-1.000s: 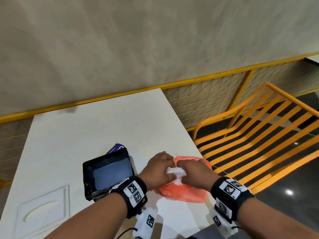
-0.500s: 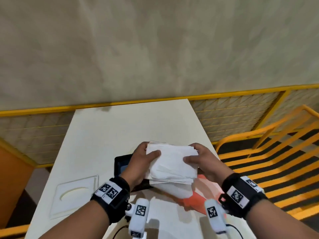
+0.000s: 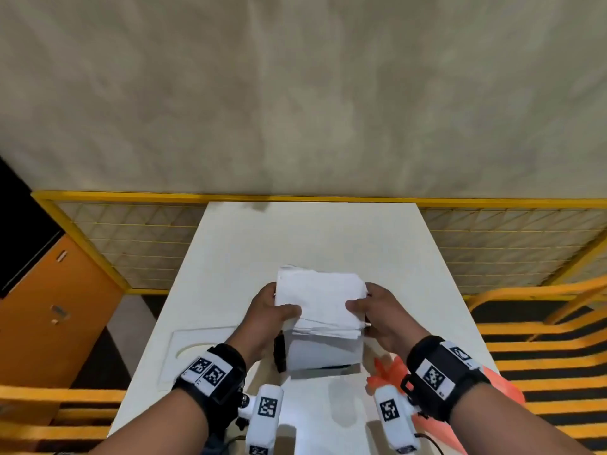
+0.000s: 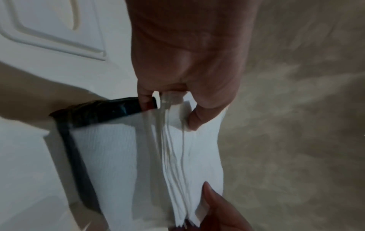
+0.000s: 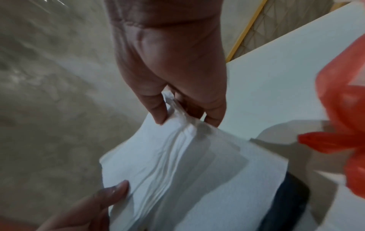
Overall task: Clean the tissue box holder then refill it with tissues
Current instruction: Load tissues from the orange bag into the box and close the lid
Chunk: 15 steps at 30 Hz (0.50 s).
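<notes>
A thick stack of white tissues [image 3: 320, 302] is held between both hands above the black tissue box holder [image 3: 280, 354]. My left hand [image 3: 269, 311] pinches the stack's left edge, thumb on top. My right hand [image 3: 377, 311] pinches the right edge the same way. A lower sheet [image 3: 323, 357] hangs down and covers most of the holder's opening. In the left wrist view the holder's black rim [image 4: 79, 145] shows beside the hanging tissues [image 4: 177, 156]. In the right wrist view the stack [image 5: 177, 164] bends between the fingers, with a corner of the black holder [image 5: 286, 203] below it.
The holder's white lid [image 3: 193, 351] with an oval slot lies on the white table [image 3: 312, 238] to the left. An orange plastic bag [image 3: 492, 389] lies at the right near the table edge. Yellow railings stand around the table; an orange cabinet [image 3: 52, 310] is at the left.
Both hands pulled the tissue stack out of the orange bag, lifted it and carried it left over the black holder. The view swung left to centre on the table.
</notes>
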Tool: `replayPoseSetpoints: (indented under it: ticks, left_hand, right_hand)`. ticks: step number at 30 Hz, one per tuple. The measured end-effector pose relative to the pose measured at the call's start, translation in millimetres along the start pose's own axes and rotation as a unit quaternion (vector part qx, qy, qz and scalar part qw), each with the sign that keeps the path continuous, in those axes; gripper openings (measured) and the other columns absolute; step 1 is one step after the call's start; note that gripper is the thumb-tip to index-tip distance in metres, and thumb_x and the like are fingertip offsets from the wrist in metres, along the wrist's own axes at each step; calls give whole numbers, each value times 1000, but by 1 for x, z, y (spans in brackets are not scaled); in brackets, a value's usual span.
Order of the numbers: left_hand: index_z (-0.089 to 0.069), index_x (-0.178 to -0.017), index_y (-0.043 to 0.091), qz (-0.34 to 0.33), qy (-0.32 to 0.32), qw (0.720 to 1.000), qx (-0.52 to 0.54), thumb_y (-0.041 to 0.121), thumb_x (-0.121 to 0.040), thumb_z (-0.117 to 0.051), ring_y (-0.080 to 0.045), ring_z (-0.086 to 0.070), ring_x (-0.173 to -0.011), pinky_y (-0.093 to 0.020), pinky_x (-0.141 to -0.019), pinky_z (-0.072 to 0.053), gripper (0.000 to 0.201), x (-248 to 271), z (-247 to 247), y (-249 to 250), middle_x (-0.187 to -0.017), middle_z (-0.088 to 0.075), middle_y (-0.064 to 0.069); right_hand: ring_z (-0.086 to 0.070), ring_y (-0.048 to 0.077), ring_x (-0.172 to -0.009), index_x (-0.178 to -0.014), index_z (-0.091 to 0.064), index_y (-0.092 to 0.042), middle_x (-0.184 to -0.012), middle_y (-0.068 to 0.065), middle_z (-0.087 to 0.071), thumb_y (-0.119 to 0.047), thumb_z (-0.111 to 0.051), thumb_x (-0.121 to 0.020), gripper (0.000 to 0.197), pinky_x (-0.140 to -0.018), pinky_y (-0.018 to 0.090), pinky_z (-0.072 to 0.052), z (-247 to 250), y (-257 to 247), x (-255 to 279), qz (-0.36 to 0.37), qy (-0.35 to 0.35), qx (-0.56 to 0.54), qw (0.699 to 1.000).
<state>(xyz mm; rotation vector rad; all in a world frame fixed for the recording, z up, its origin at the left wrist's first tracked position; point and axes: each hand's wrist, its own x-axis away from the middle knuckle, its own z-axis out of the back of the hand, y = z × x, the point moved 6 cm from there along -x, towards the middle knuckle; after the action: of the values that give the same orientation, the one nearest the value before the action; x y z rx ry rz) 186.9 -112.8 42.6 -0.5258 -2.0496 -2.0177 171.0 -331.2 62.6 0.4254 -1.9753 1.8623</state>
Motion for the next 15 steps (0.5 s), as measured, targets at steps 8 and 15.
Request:
replayPoseSetpoints:
  ticks: [8, 15]
  left_hand:
    - [-47, -131, 24, 129, -51, 990, 17, 73, -85, -56, -22, -57, -71, -30, -58, -41, 68, 8, 21, -2, -85, -62, -6]
    - [-48, -142, 20, 163, -249, 933, 202, 98, -63, -24, -29, -66, -66, -33, -49, -55, 113, 27, -21, 3, -100, -68, -23]
  right_hand:
    - [-69, 32, -97, -116, -64, -11, -111, 15, -71, 8, -52, -90, 34, -78, 43, -56, -19, -83, 20, 154, -72, -47, 984]
    - [-64, 30, -102, -115, -60, -2, -111, 16, -67, 1, -60, -78, 37, -89, 43, -50, -28, -96, 38, 220, -130, -61, 965]
